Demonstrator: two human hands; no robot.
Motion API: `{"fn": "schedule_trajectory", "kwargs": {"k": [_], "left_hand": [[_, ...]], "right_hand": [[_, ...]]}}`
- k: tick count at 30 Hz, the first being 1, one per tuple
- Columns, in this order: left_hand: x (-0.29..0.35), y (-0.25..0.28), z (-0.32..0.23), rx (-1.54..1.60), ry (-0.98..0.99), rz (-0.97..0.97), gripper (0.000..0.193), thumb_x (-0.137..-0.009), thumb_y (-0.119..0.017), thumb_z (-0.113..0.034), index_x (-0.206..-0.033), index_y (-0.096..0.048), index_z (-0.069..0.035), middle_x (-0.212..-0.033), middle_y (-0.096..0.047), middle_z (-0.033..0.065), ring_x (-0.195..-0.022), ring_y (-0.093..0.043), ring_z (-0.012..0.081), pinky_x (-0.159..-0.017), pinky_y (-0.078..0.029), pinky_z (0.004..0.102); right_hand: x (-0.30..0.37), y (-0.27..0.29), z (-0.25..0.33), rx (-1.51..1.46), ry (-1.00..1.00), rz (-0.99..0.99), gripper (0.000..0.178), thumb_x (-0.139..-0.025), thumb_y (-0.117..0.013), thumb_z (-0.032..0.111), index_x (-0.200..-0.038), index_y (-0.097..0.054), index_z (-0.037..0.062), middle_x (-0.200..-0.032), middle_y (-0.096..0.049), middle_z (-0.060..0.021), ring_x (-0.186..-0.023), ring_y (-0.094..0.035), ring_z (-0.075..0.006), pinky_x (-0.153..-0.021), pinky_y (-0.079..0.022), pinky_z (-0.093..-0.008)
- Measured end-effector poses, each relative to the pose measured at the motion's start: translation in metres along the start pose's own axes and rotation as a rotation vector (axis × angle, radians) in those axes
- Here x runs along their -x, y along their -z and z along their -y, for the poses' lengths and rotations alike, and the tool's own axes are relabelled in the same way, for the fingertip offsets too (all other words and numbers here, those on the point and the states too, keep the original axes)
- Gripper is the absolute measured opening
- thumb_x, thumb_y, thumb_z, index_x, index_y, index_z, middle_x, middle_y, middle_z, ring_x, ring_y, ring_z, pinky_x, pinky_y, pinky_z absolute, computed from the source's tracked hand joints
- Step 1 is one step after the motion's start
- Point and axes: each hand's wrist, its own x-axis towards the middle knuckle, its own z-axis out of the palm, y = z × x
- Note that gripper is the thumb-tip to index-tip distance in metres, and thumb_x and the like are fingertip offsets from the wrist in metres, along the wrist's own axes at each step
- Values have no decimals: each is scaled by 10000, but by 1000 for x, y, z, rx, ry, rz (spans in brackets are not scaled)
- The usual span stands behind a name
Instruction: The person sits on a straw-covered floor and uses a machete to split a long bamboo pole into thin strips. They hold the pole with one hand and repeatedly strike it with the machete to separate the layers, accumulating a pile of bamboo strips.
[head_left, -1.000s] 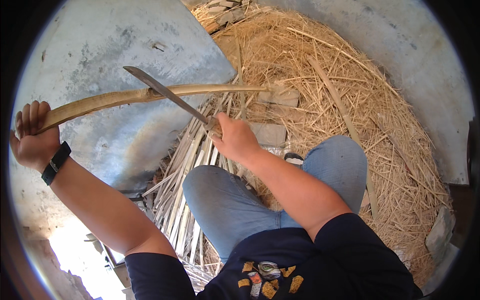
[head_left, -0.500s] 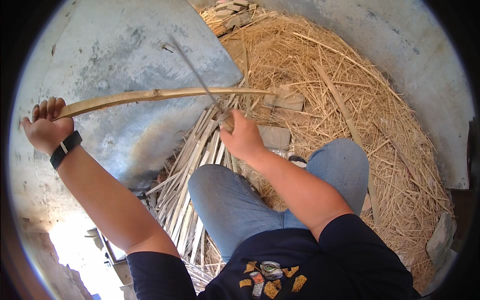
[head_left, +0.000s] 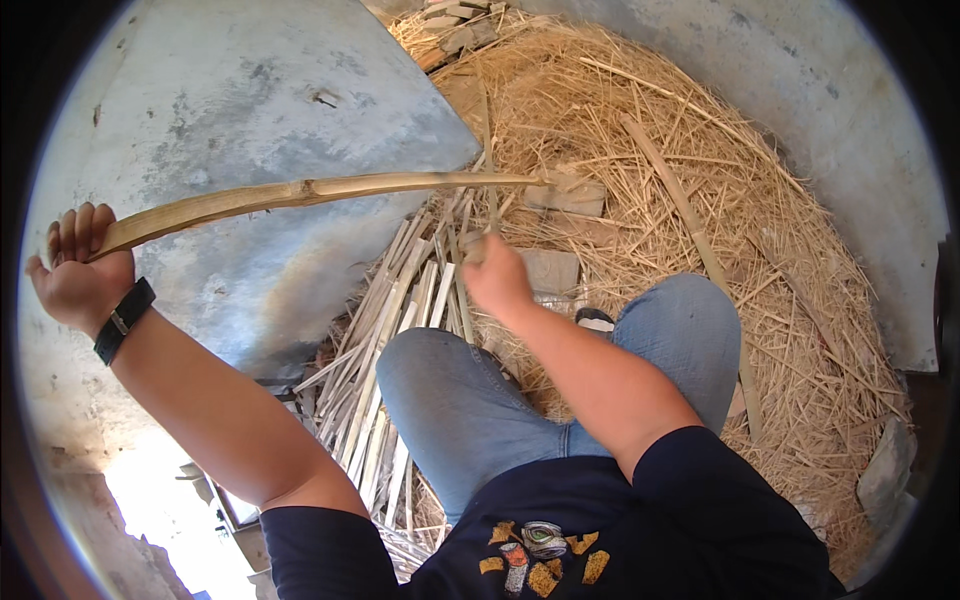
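A long split bamboo strip [head_left: 350, 186] with a node slants across in front of me. Its thick near end is in the grip of my left hand [head_left: 88, 262], raised at the far left, with a dark wristband below. The thin far end rests at a flat brick-like block [head_left: 566, 194] among the shavings. Below that end my right hand [head_left: 500, 275] is closed round the handle of a long-bladed knife [head_left: 472, 246]. Motion smears the handle, and the blade cannot be made out now.
A heap of pale bamboo shavings [head_left: 800, 330] covers the floor ahead and right. Between my left knee and the grey wall [head_left: 250, 110] lies a bundle of split strips [head_left: 385, 330]. A longer bamboo piece [head_left: 690, 220] lies on the shavings. Another block [head_left: 550, 272] sits near my right hand.
The knife's blade, raised up and left earlier, no longer shows there. My right hand has shifted slightly right and down. My left hand has moved a little left and down with the bamboo strip.
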Motion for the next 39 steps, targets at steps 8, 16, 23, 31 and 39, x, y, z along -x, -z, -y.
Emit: {"fn": "schedule_trajectory", "kwargs": {"k": [8, 16, 23, 31, 39], "left_hand": [[-25, 34, -2, 125, 72, 254, 407, -976, -336, -390, -685, -357, -105, -591, -258, 7, -529, -263, 140, -547, -264, 296], [-17, 69, -4, 349, 145, 423, 267, -786, -579, -370, -705, -426, -167, -584, -336, -43, -537, -335, 118, -573, -296, 282], [-11, 52, -8, 411, 207, 538, 270, -716, -689, -306, -680, -443, -201, -523, -316, -96, -480, -323, 94, -557, -310, 269], [4, 80, 3, 481, 193, 510, 307, -797, -760, -321, -703, -492, -203, -492, -294, -124, -426, -275, 51, -506, -278, 231], [16, 46, -4, 504, 196, 620, 285, -840, -722, -332, -712, -504, -201, -473, -290, -130, -409, -251, 41, -493, -268, 229]], "right_hand": [[-15, -11, -41, -20, 149, -121, 382, -842, -668, 101, -1184, -557, -29, -903, -701, -179, -834, -710, -292, -709, -555, -414], [7, 21, 48, 27, 12, 106, 309, -836, -649, 97, -1113, -594, -28, -929, -695, -222, -859, -705, -344, -735, -564, -444], [-7, 16, 10, 52, 180, 76, 341, -847, -640, 92, -1165, -593, -21, -886, -698, -176, -778, -695, -277, -716, -560, -411], [2, 36, 53, 153, 69, 180, 354, -846, -631, 90, -1177, -591, -29, -1014, -702, -226, -930, -698, -355, -848, -555, -437], [-26, 31, -16, 234, 9, -49, 367, -832, -652, 90, -1175, -599, -28, -931, -707, -202, -853, -703, -296, -788, -558, -413]]}}
